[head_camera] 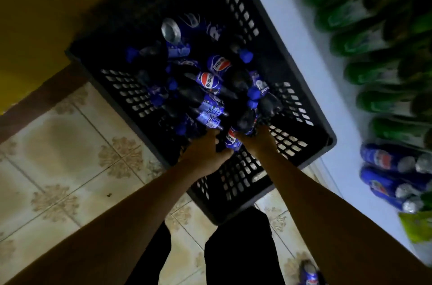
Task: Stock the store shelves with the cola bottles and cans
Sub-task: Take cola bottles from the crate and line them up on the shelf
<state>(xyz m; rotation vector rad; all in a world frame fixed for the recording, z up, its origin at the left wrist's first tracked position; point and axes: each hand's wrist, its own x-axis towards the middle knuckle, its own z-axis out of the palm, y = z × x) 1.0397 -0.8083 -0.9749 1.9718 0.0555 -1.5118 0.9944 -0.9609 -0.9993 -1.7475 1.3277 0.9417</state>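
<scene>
Dim tiled floor holds the crate of cola bottles; at its near corner the left hand wraps its fingers round one bottle, while those of the right hand are hidden, their state unclear, so grip each body firmly before lifting.

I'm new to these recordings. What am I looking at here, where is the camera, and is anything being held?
This is one camera worn on a person's head, looking down at their bare arms; no robot. A black crate stands on the tiled floor, full of cola bottles plus a can. The left hand grips a bottle; the right hand reaches in beside it, grip unclear. On the right, a white shelf carries green bottles and blue cans.
</scene>
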